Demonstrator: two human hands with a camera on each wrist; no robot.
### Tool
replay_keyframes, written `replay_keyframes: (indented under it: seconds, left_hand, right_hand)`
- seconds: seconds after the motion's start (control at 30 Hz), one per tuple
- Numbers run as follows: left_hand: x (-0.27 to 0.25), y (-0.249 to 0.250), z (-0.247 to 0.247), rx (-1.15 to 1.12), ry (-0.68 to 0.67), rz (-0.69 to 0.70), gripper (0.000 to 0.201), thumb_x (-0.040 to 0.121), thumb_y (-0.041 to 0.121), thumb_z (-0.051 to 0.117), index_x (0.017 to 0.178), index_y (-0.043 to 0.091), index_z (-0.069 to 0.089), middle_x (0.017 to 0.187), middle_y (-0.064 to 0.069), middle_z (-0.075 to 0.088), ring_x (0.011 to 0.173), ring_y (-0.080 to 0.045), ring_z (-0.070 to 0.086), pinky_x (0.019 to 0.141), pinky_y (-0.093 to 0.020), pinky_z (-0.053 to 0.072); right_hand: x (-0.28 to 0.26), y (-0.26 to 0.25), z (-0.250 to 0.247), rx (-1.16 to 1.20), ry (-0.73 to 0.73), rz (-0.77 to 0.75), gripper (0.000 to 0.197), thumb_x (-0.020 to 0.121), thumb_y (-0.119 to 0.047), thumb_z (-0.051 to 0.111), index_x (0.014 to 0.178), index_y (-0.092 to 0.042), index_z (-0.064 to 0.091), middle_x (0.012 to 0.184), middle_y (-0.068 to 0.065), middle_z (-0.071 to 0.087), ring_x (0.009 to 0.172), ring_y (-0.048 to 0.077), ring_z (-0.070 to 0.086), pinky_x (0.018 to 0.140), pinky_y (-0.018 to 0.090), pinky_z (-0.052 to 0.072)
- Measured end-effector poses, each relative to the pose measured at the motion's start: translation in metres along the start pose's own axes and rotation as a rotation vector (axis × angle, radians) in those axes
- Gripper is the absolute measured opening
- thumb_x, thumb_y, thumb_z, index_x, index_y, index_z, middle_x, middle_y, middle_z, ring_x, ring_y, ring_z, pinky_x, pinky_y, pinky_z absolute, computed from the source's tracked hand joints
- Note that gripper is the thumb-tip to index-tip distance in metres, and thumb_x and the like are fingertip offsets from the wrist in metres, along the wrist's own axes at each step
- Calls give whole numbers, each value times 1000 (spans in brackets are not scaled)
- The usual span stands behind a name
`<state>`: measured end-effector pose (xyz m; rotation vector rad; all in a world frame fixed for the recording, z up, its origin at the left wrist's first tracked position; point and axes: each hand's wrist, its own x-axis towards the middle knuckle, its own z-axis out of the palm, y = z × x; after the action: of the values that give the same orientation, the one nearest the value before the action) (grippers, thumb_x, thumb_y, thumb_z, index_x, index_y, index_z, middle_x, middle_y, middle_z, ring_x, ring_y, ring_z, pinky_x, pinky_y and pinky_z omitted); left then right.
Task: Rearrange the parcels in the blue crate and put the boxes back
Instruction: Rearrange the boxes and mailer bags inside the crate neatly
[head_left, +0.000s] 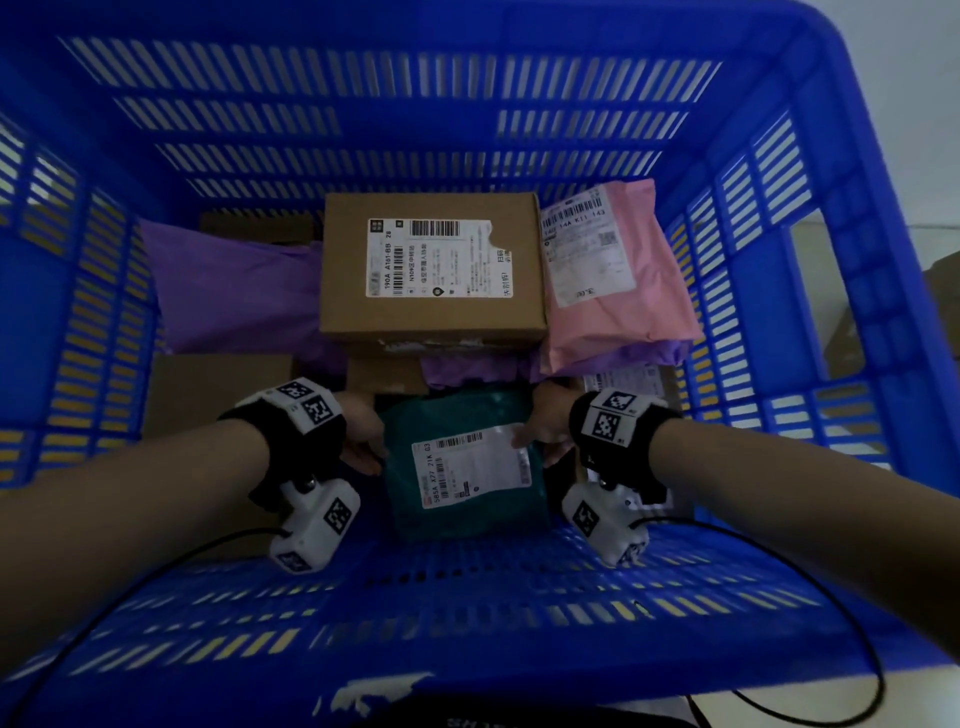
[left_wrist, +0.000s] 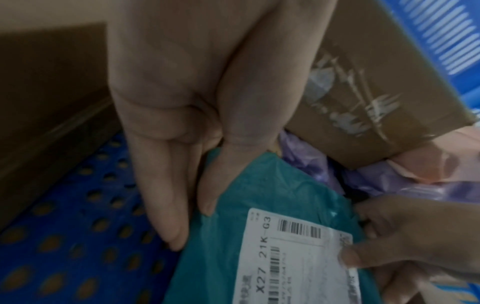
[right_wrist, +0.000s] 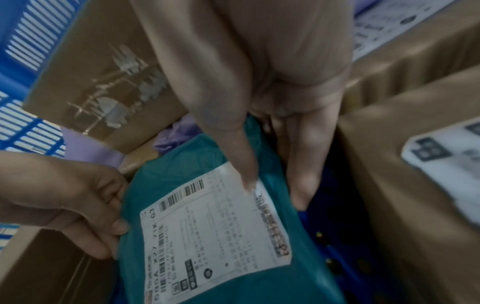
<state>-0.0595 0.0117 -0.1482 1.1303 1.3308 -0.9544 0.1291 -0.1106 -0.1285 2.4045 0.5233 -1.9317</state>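
Observation:
A teal mailer parcel (head_left: 462, 467) with a white label lies near the front of the blue crate (head_left: 467, 597). My left hand (head_left: 363, 441) pinches its left edge, thumb on top (left_wrist: 207, 197) and fingers beneath. My right hand (head_left: 545, 436) holds its right edge, thumb pressing the label corner (right_wrist: 246, 170), fingers under the parcel (right_wrist: 226, 205). Behind it a brown cardboard box (head_left: 431, 270) with a shipping label sits on purple bags (head_left: 234, 291). A pink mailer (head_left: 613, 280) leans at the back right.
A flat cardboard box (head_left: 208, 395) lies at the left of the crate floor, and another labelled box (right_wrist: 415, 185) stands right of my right hand. Slotted crate walls (head_left: 104, 338) close in on all sides. Cables trail from both wrist cameras over the near rim.

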Motion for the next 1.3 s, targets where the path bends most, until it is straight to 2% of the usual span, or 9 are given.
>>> replay_keyframes:
  seconds: [0.1, 0.23, 0.33, 0.5, 0.6, 0.7, 0.8, 0.93, 1.3]
  left_hand:
    - [3, -1, 2, -45, -9, -23, 28, 96, -2, 47, 123, -4, 51, 134, -20, 53, 127, -30, 50, 89, -36, 49]
    - [4, 0, 8, -44, 30, -15, 38, 95, 4, 51, 132, 0, 45, 134, -19, 52, 122, -31, 54, 74, -32, 55]
    - [-2, 1, 8, 95, 83, 34, 34, 95, 13, 55, 126, 0, 49, 128, -20, 53, 105, -34, 61, 71, -35, 58]
    - [-20, 6, -3, 488, 116, 151, 28, 95, 27, 54, 90, 0, 60, 83, -13, 65, 60, -19, 59, 49, -24, 49]
    - [-31, 14, -3, 866, 193, 384, 34, 96, 28, 49, 80, 1, 63, 83, -9, 65, 71, -21, 59, 61, -26, 44]
    - [-36, 22, 2, 999, 171, 500, 37, 96, 27, 50, 129, 10, 54, 124, -5, 58, 112, -21, 56, 79, -18, 37]
    - [-39, 26, 12, 1005, 148, 539, 50, 97, 24, 49, 145, 19, 36, 139, -4, 50, 123, -20, 49, 90, -16, 35]
    - [-16, 18, 18, 1084, 190, 588, 53, 96, 38, 42, 147, 31, 30, 146, -2, 44, 128, -21, 48, 107, -32, 39]
    - [-10, 5, 27, 1174, 271, 513, 67, 98, 32, 43, 152, 30, 3, 156, -16, 14, 142, -34, 22, 116, -37, 23]
  right_hand:
    - [8, -1, 0, -44, -22, 13, 35, 86, -4, 65, 113, 3, 43, 81, 13, 48, 99, 39, 63, 85, 51, 52]
    - [11, -9, 2, -351, 44, -27, 31, 90, -15, 62, 67, -6, 42, 74, 7, 49, 50, 16, 52, 46, 24, 46]
    - [2, -11, 0, -681, 81, -129, 24, 91, -18, 57, 71, -4, 53, 73, 7, 52, 60, 19, 51, 45, 23, 36]
    - [-19, -9, -5, -864, 109, -290, 42, 91, -24, 57, 125, 0, 50, 124, 14, 58, 110, 29, 59, 78, 29, 48]
    - [-30, -9, -3, -990, 137, -421, 41, 91, -20, 55, 127, -4, 46, 127, 16, 56, 113, 31, 57, 79, 29, 44]
    - [-35, -15, 0, -1091, 65, -641, 43, 92, -20, 53, 134, -11, 45, 131, 12, 54, 117, 29, 54, 85, 31, 44]
    - [-32, -22, 9, -1266, -25, -761, 61, 92, -16, 54, 148, -19, 29, 153, 5, 30, 136, 25, 36, 105, 33, 36]
    - [-19, -27, 12, -1460, -76, -687, 77, 89, -10, 56, 152, -24, 13, 160, 3, 1, 147, 25, 11, 113, 31, 22]
    - [-4, -27, 20, -1437, 26, -678, 81, 87, -18, 59, 150, -36, 11, 160, 7, -7, 147, 29, -1, 116, 41, 15]
